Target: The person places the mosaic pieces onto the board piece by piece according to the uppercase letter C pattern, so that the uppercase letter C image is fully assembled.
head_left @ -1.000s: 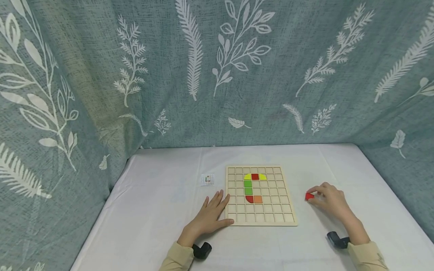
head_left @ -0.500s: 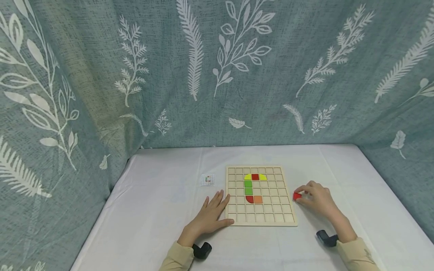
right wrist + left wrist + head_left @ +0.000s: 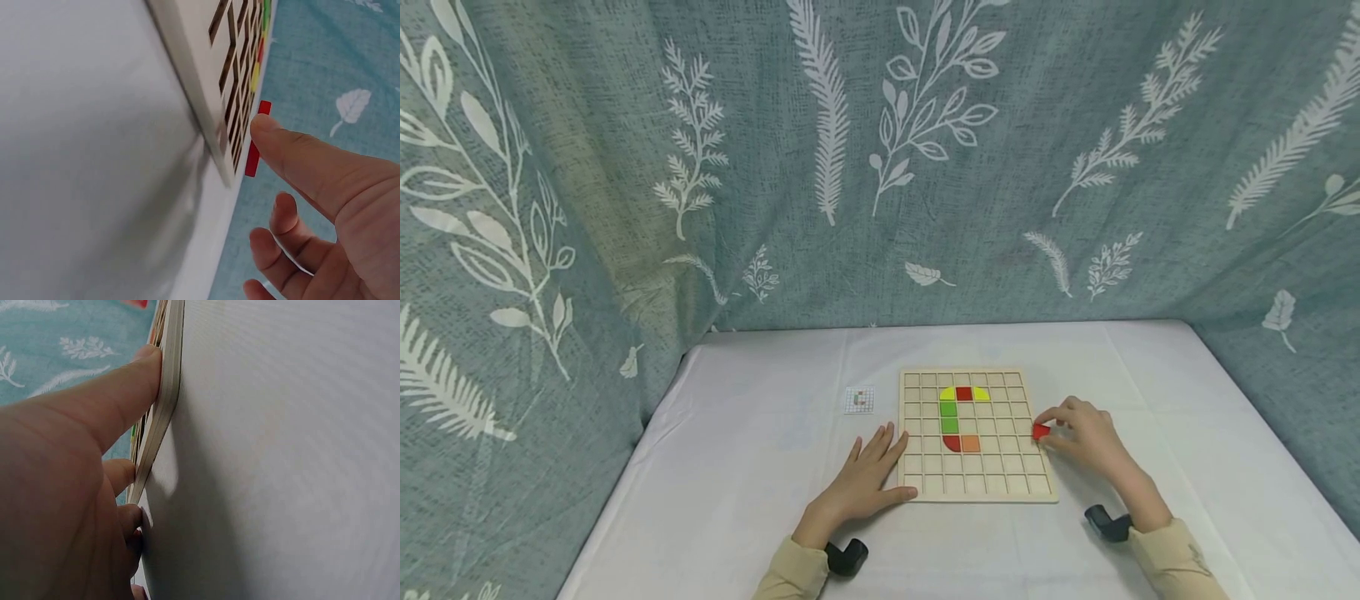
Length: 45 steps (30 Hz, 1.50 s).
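My right hand (image 3: 1090, 437) pinches a small flat red tile (image 3: 1041, 432) between thumb and forefinger, just over the right edge of the wooden grid board (image 3: 1000, 483). In the right wrist view the red tile (image 3: 252, 156) appears edge-on, above the board's surface. My left hand (image 3: 865, 483) lies with fingers spread at the board's left side, thumb and fingertips touching its frame. Set in the grid are yellow rounded tiles (image 3: 981, 395), a dark red square tile (image 3: 964, 394), green tiles (image 3: 950, 417), a dark red rounded tile (image 3: 952, 443) and an orange square tile (image 3: 971, 443).
A small printed grid card (image 3: 859, 400) with a coloured pattern lies left of the board. The table wears a white cloth (image 3: 737, 467). Blue-green leaf-patterned curtains (image 3: 880, 267) stand behind it and at both sides.
My right hand has moved left with the red tile, from the bare cloth to over the board's right edge. The left hand has stayed in place.
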### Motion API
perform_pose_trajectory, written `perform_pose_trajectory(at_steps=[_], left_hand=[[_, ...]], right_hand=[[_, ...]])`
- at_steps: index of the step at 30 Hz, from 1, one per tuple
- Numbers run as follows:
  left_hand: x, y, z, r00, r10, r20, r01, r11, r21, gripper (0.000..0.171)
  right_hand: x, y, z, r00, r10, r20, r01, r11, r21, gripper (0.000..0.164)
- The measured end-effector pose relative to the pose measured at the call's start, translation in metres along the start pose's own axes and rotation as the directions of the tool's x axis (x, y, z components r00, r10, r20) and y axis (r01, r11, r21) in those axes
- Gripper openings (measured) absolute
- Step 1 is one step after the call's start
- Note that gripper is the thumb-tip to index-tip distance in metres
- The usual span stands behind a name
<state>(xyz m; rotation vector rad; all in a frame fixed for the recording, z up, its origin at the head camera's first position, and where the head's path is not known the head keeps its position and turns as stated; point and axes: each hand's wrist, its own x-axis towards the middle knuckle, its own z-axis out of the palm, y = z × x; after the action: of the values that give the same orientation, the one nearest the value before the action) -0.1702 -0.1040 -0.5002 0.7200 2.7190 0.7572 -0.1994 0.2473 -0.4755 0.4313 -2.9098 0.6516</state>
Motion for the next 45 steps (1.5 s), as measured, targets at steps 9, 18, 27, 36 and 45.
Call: perform_pose_trajectory(at_steps=[9, 18, 27, 36, 45], left_hand=[[0.0, -0.002, 0.001, 1.0, 0.006, -0.004, -0.006, 1.0, -0.001, 0.079], [-0.001, -0.002, 0.002, 1.0, 0.004, -0.006, -0.004, 1.0, 0.001, 0.078], [-0.001, 0.002, 0.0, 1.0, 0.007, -0.01, -0.007, 1.0, -0.007, 0.078], [0.001, 0.001, 0.001, 1.0, -0.003, -0.007, 0.003, 1.0, -0.009, 0.078], [0.001, 0.0, 0.001, 1.0, -0.001, -0.006, 0.0, 1.0, -0.011, 0.078]], right_hand=[[0.006, -0.011, 0.008, 1.0, -0.031, 0.003, 0.031, 0.999, 0.024, 0.021], [0.01, -0.02, 0.016, 0.999, -0.026, 0.032, 0.024, 0.999, 0.047, 0.021], [0.012, -0.026, 0.024, 0.998, -0.06, 0.032, 0.058, 0.997, 0.057, 0.02], [0.015, -0.033, 0.028, 0.995, -0.083, 0.055, 0.079, 0.994, 0.079, 0.02], [0.017, -0.039, 0.031, 0.991, -0.117, 0.068, 0.112, 0.991, 0.068, 0.018]])
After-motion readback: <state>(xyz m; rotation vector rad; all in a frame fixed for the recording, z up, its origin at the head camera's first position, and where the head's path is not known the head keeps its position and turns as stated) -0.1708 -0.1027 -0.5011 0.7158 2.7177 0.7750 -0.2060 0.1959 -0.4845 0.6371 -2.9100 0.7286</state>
